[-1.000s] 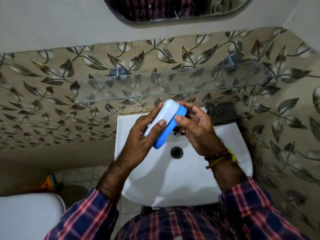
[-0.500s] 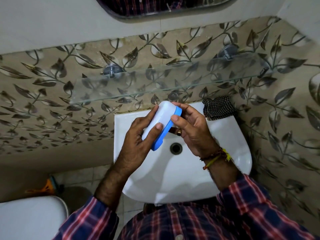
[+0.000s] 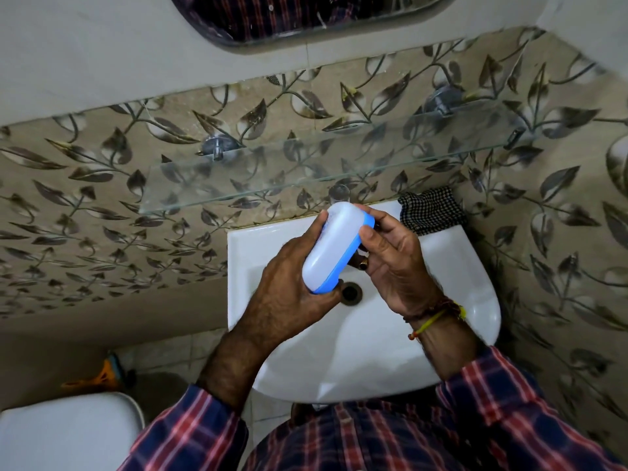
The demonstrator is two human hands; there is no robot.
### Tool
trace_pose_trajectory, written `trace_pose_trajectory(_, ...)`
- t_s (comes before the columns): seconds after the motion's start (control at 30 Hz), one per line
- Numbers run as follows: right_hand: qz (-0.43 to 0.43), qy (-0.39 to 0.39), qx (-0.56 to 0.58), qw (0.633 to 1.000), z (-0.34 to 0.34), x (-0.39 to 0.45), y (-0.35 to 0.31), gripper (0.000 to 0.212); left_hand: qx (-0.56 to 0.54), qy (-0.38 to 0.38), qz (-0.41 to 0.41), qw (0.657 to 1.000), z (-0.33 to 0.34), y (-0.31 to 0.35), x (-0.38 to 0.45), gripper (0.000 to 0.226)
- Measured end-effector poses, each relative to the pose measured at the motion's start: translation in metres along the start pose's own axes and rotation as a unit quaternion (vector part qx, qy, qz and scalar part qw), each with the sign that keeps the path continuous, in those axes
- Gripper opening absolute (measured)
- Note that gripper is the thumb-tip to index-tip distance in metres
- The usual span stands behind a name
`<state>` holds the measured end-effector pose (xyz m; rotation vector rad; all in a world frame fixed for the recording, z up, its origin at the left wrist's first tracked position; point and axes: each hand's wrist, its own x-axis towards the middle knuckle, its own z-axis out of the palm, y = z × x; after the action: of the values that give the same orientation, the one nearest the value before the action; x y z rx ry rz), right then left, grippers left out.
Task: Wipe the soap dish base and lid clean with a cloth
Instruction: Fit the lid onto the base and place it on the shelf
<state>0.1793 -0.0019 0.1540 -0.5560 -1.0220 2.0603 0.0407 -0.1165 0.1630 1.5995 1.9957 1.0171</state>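
Early in the task, by the look of it: dish in hand and closed, no wiping begun, cloth untouched. Soap dish (image 3: 334,248) held above the white sink (image 3: 452,266), tilted, long axis running from roughly 1 o'clock down to 7 o'clock; translucent white lid (image 3: 331,246) turned up toward the camera, blue base (image 3: 351,260) showing only as a rim along the right and lower edges. Left hand (image 3: 289,294) wrapped around the dish from 8 o'clock, thumb on the upper left edge of the lid, fingertips curled under the lower end near the drain (image 3: 351,293). Right hand (image 3: 394,263) closed on the dish from 3 o'clock, thumb pressed at the seam where lid meets base, fingers behind and mostly hidden. Probably the opening step: prising lid from base. Next move likely to call for a steady hold by the left hand while the right thumb levers the seam apart, then a reach for the checked cloth (image 3: 430,210), lying bunched on the sink's back ledge at 1 o'clock from the dish, just beyond the right fingers and apart from them. Whether the lid has started to lift: cannot tell, seam partly covered by the thumb. Glass shelf (image 3: 238,185) above at 11 o'clock, bare where visible.
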Motion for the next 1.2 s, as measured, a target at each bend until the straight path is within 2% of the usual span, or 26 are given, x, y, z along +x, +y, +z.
trace_pose_trajectory(0.1, 0.003, 0.001, 0.01, 1.0, 0.0, -0.003, 0.001, 0.037, -0.01, -0.031, 0.003, 0.999, -0.003, -0.003, 0.004, 0.1)
trace_pose_trajectory(0.23, 0.002, -0.005, 0.045, 0.999, 0.002, 0.0, -0.002, 0.044, -0.026, -0.062, 0.024, 0.997, -0.016, 0.008, 0.011, 0.107)
trace_pose_trajectory(0.3, -0.006, -0.017, 0.064, 0.998, 0.004, 0.005, -0.008, 0.047, -0.044, -0.043, 0.036, 0.997, -0.024, 0.017, 0.019, 0.096)
trace_pose_trajectory(0.37, -0.011, -0.032, 0.08, 0.996, 0.004, 0.011, -0.014, 0.042, -0.045, 0.002, 0.043, 0.998, -0.029, 0.024, 0.027, 0.08)
trace_pose_trajectory(0.5, -0.029, -0.034, 0.079, 0.996, -0.002, 0.019, -0.018, 0.038, 0.025, 0.083, 0.069, 0.994, -0.035, 0.028, 0.043, 0.068)
trace_pose_trajectory(0.57, -0.042, -0.007, 0.05, 0.998, -0.011, 0.021, -0.015, 0.045, 0.073, 0.111, 0.097, 0.986, -0.04, 0.026, 0.057, 0.069)
trace_pose_trajectory(0.63, -0.045, 0.061, -0.016, 0.997, -0.025, 0.021, -0.005, 0.049, 0.103, 0.143, 0.114, 0.978, -0.044, 0.022, 0.075, 0.071)
trace_pose_trajectory(0.7, -0.043, 0.159, -0.113, 0.98, -0.046, 0.024, 0.01, 0.035, 0.111, 0.153, 0.114, 0.975, -0.047, 0.017, 0.095, 0.073)
trace_pose_trajectory(0.8, -0.038, 0.26, -0.29, 0.92, -0.085, 0.036, 0.028, 0.026, 0.116, 0.118, 0.1, 0.981, -0.044, 0.005, 0.117, 0.076)
trace_pose_trajectory(0.87, -0.04, 0.285, -0.412, 0.864, -0.111, 0.045, 0.035, 0.03, 0.099, 0.103, 0.092, 0.985, -0.041, -0.005, 0.124, 0.076)
trace_pose_trajectory(0.97, -0.067, 0.239, -0.595, 0.764, -0.145, 0.064, 0.042, 0.044, 0.085, 0.092, 0.098, 0.987, -0.041, -0.015, 0.131, 0.079)
trace_pose_trajectory(1.03, -0.032, 0.18, -0.704, 0.687, -0.161, 0.08, 0.045, 0.065, 0.075, 0.097, 0.091, 0.988, -0.043, -0.019, 0.131, 0.089)
trace_pose_trajectory(1.13, 0.049, 0.131, -0.829, 0.541, -0.174, 0.104, 0.052, 0.103, 0.08, 0.126, 0.089, 0.985, -0.044, -0.023, 0.126, 0.105)
trace_pose_trajectory(1.2, 0.07, 0.111, -0.863, 0.488, -0.182, 0.114, 0.057, 0.113, 0.093, 0.178, 0.103, 0.974, -0.041, -0.024, 0.116, 0.107)
